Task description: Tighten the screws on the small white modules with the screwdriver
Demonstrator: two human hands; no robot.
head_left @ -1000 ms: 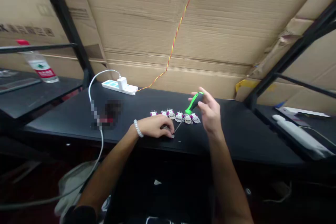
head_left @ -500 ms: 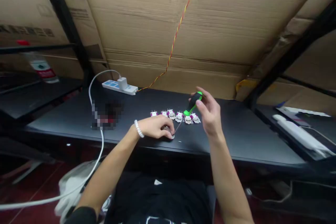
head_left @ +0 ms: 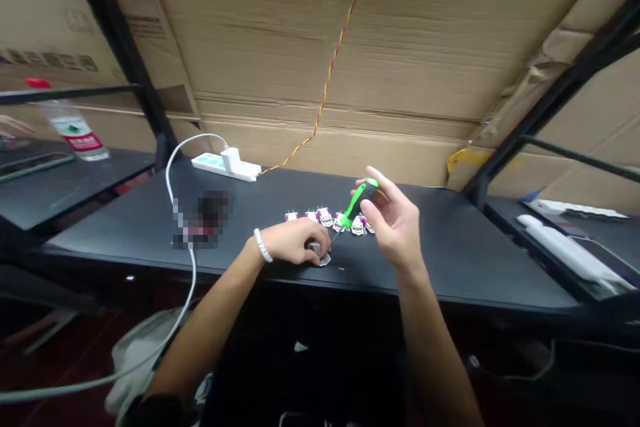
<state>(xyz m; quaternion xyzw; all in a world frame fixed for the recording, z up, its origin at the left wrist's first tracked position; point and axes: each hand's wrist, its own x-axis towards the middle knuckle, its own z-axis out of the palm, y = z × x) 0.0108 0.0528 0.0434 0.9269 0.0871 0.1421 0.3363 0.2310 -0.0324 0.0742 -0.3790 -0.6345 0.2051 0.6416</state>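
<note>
My left hand presses a small white part to the black tabletop near its front edge, fingers closed around it and hiding most of it. In my right hand is a green and black screwdriver, held by its handle and tilted. Its thin shaft slants down and left to the white part; whether the tip touches it I cannot tell. Just behind my hands lie several small white and purple parts in a loose row. A tiny light sliver rests on the table by the white part.
A white power strip with a plugged-in adapter stands at the back left, and its white cable hangs over the front edge. A water bottle stands on the left table. A co-worker's hand shows at far left. Cardboard backs the table.
The screwdriver handle has turned and shifted slightly left and down in my right hand. More of the white part shows beside my left fingers. A co-worker's hand has come into view at far left.
</note>
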